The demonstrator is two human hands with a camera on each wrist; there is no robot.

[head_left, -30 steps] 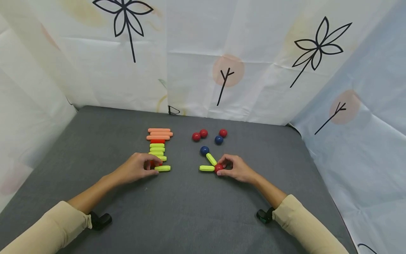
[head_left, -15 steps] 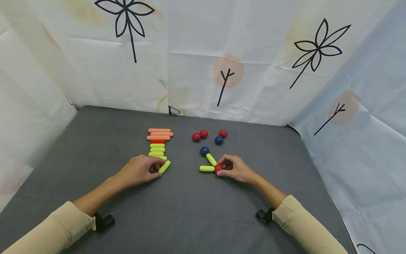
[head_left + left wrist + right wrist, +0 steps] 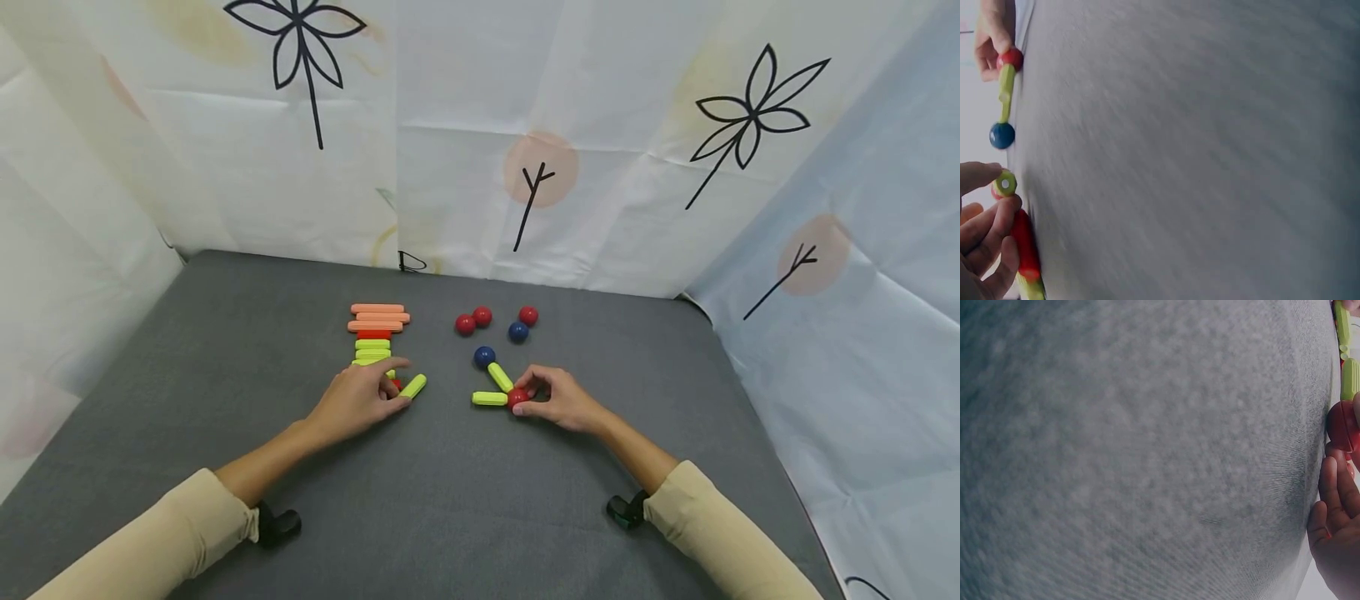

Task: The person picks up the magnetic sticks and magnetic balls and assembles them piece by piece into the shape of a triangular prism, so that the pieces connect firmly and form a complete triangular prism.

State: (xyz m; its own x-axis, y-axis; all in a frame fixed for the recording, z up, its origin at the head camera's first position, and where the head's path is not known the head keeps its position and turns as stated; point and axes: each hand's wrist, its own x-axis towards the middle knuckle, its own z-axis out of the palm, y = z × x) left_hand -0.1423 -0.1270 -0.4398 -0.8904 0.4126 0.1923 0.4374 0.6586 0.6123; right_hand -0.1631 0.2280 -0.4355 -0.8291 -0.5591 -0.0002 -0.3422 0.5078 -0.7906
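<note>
My left hand [image 3: 362, 402] pinches a yellow-green magnetic rod [image 3: 415, 385] that slants up and to the right, its index finger stretched out past it. In the left wrist view, the round end of this rod [image 3: 1005, 184] shows between the fingertips. My right hand [image 3: 558, 398] pinches a red ball [image 3: 517, 398] between thumb and fingers. Two yellow-green rods meet that ball: one [image 3: 490, 399] points left, and the other [image 3: 499, 377] runs up to a blue ball [image 3: 484, 357]. In the right wrist view, the red ball [image 3: 1341, 425] sits at the fingertips.
Orange rods [image 3: 377, 317], a red rod [image 3: 374, 335] and several yellow-green rods [image 3: 372, 345] lie stacked in a row beyond my left hand, which partly hides them. Red balls [image 3: 466, 324] and a blue ball [image 3: 518, 332] sit farther back on the grey tabletop [image 3: 480, 500]. Patterned cloth hangs behind.
My left hand has turned the yellow-green rod from level to slanted and carried it right, off the end of the row. My right hand stays on the red ball.
</note>
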